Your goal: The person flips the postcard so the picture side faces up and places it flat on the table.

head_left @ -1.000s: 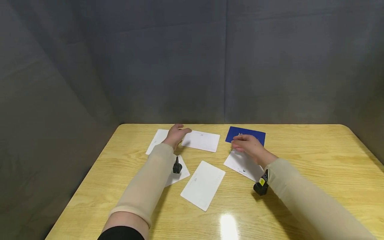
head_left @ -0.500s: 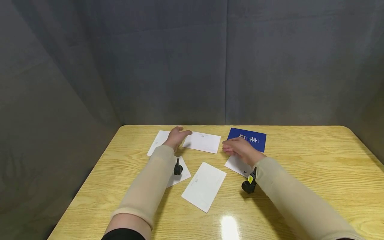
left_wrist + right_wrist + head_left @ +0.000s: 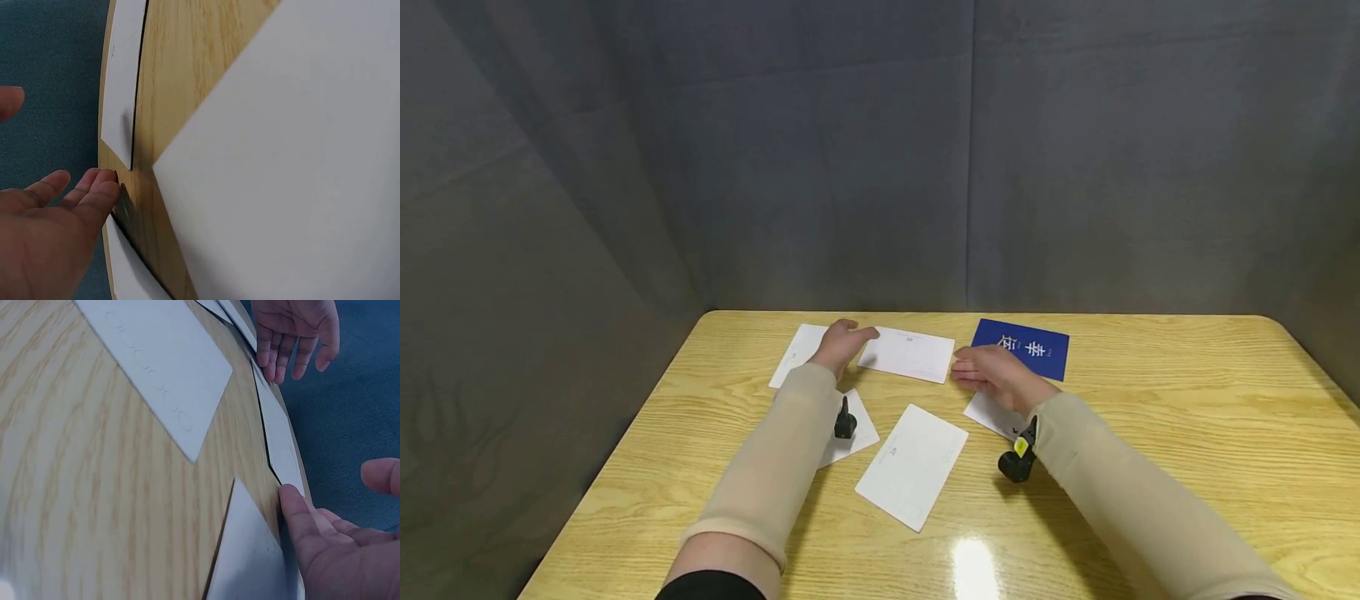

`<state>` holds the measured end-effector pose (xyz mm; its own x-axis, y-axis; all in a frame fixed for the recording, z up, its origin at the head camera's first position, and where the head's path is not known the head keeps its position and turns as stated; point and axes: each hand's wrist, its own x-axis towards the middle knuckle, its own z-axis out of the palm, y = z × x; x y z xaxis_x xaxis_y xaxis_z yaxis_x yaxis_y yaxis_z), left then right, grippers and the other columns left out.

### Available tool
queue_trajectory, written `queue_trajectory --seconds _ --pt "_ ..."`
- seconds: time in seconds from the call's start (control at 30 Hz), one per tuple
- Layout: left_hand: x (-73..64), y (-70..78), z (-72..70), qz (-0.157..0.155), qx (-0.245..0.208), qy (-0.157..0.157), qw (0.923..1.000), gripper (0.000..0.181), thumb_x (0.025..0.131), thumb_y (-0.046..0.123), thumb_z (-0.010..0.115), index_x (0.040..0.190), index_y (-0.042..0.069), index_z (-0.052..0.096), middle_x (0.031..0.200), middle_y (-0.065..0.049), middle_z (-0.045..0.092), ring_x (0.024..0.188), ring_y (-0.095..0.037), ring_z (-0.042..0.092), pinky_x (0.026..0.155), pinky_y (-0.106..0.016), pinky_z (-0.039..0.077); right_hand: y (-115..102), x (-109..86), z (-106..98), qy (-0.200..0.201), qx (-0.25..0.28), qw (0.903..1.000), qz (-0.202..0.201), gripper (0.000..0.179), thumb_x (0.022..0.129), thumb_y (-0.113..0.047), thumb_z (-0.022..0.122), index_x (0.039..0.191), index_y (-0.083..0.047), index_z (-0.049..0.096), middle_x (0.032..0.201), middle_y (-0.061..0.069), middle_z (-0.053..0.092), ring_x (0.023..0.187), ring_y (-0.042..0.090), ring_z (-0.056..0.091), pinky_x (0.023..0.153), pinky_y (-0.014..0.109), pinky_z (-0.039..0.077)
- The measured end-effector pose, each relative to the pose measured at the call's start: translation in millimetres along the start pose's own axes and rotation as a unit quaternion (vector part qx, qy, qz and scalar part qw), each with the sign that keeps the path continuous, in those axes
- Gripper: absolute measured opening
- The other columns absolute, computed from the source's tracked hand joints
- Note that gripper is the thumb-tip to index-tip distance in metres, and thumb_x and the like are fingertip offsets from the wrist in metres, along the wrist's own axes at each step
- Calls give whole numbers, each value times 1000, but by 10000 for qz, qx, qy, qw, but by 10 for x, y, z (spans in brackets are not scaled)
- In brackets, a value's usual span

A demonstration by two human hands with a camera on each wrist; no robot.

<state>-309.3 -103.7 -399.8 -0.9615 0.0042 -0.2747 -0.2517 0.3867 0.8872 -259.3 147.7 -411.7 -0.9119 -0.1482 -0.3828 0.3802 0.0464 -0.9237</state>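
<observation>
My left hand (image 3: 841, 346) has its fingers straight, at the left end of a white card (image 3: 907, 355) lying at the back of the table. Its fingertips are low over the wood in the left wrist view, the thumb apart and nothing held. My right hand (image 3: 996, 372) is extended too, its fingertips right at that card's right end. Behind the right hand is a blue card (image 3: 1045, 350) with white characters, partly covered by it. Another white card (image 3: 992, 414) lies beneath the right hand and wrist, mostly hidden.
A white card (image 3: 913, 467) lies in the middle front. One more white card (image 3: 853, 429) is partly under the left forearm, and another (image 3: 793, 354) sits at the back left. The wooden table (image 3: 1187, 433) ends at a dark curtain (image 3: 850, 167).
My right hand has moved left from over the blue card to the back white card's right end, uncovering more white characters. The left hand stays in about the same place.
</observation>
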Motion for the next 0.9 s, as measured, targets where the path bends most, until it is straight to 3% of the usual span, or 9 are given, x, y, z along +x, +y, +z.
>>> queue_trajectory --seconds 0.13,0.2,0.23,0.3,0.37,0.4,0.5,0.67,0.9 --pt "-6 -4 7 -42 -92 -139 9999 70 99 29 62 156 0 34 158 -18 38 142 -33 40 117 -50 33 -4 6 12 -3 -13 10000 24 48 106 -13 51 145 13 41 123 20 63 114 27 64 105 39 49" --pt "-7 6 15 -71 -143 -208 9997 55 99 29 63 142 0 46 129 -15 57 109 -25 56 103 -43 43 -4 5 14 -20 1 10000 21 47 105 -13 51 143 14 43 124 21 64 112 26 66 104 39 50" --pt "-4 11 19 -94 -157 -233 9996 43 99 29 63 131 2 51 111 -11 59 91 -21 55 91 -38 45 -4 5 16 -17 21 10000 26 47 105 -12 51 143 14 43 124 22 65 111 26 66 103 38 51" --pt "2 22 26 -125 -175 -271 9994 27 98 28 64 106 6 50 81 -2 48 65 -15 38 72 -34 39 -6 9 18 -3 93 9999 48 45 105 -11 51 143 13 44 126 23 64 110 26 67 102 37 52" --pt "10 30 29 -173 -213 -306 9992 28 98 27 64 97 11 41 72 0 33 58 -14 24 64 -34 30 -11 13 17 -28 156 9999 47 46 105 -11 50 144 14 43 129 25 63 110 27 68 101 37 52" --pt "18 30 29 -208 -216 -310 9991 30 98 28 64 94 11 39 72 0 33 58 -14 24 63 -33 29 -13 15 17 -46 184 9998 43 47 105 -10 50 144 14 42 130 26 62 110 27 68 101 38 52" --pt "34 20 27 -318 -352 -223 9986 28 97 27 65 109 8 49 88 -2 42 70 -16 36 69 -31 36 -12 36 22 -63 279 9996 58 44 105 -9 50 142 14 44 129 26 63 108 26 68 99 37 53" --pt "81 -26 12 -555 -672 -153 9961 56 96 27 67 142 1 48 118 -9 47 98 -21 46 87 -30 45 15 70 28 18 415 9991 109 34 105 -6 50 133 13 51 120 20 67 99 20 70 95 33 56" --pt "97 -59 -32 -753 -1087 -154 9911 69 96 28 66 152 -1 37 138 -19 43 106 -23 47 93 -31 49 29 70 28 74 607 9981 15 31 104 -4 54 129 14 52 110 16 68 92 17 68 89 30 57"
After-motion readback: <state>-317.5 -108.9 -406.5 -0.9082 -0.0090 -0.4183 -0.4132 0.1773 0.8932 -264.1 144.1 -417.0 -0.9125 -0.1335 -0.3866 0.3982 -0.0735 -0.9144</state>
